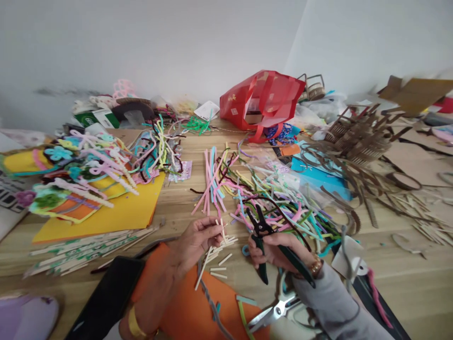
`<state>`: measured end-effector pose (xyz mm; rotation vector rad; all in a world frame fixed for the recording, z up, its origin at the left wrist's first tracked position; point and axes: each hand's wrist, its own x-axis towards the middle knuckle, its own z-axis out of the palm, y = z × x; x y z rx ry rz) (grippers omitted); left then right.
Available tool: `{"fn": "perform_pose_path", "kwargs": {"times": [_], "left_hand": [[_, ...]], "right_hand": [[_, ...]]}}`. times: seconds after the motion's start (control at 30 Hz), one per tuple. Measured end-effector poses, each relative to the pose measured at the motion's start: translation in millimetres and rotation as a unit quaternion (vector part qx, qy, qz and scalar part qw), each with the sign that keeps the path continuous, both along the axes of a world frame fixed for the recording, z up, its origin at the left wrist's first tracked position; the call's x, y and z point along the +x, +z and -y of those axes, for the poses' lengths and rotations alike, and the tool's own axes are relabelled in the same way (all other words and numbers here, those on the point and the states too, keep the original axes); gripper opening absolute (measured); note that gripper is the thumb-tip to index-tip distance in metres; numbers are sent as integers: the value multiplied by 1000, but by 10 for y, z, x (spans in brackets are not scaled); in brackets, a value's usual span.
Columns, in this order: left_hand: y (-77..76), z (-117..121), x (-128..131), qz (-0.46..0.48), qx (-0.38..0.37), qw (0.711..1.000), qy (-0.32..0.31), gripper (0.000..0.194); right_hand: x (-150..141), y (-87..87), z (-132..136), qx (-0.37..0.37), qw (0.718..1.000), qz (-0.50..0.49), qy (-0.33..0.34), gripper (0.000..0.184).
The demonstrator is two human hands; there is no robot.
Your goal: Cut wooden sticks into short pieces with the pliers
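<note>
Between the thumb and fingers of my left hand (200,238) are short pale wooden sticks (223,230), their ends pointing up. My right hand (274,250) is wrapped round the dark green handles of black wire-stripper pliers (262,225). The handles are spread and the jaws point up and away, apart from the sticks. Below and between both hands lie cut stick pieces (218,272), partly over an orange sheet (187,302). Large metal scissors (278,309) rest under my right wrist.
Pipe cleaners (283,198) are heaped beyond my right hand; pink and blue ones (212,184) lie ahead. Long wooden sticks (85,248) and a black phone-like object (106,297) are left. A red bag (260,101) and small brown baskets (368,137) stand farther back.
</note>
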<state>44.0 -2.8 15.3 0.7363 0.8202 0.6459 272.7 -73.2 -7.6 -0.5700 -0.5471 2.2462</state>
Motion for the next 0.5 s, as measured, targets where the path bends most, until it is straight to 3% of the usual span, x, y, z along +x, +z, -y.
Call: {"fn": "perform_pose_path", "kwargs": {"times": [0.23, 0.5], "left_hand": [[-36, 159, 164, 50, -26, 998, 2, 26], [-101, 243, 233, 40, -19, 999, 13, 32]], "right_hand": [[-8, 29, 7, 62, 998, 2, -11, 26], [-20, 39, 26, 76, 996, 26, -29, 30]]}}
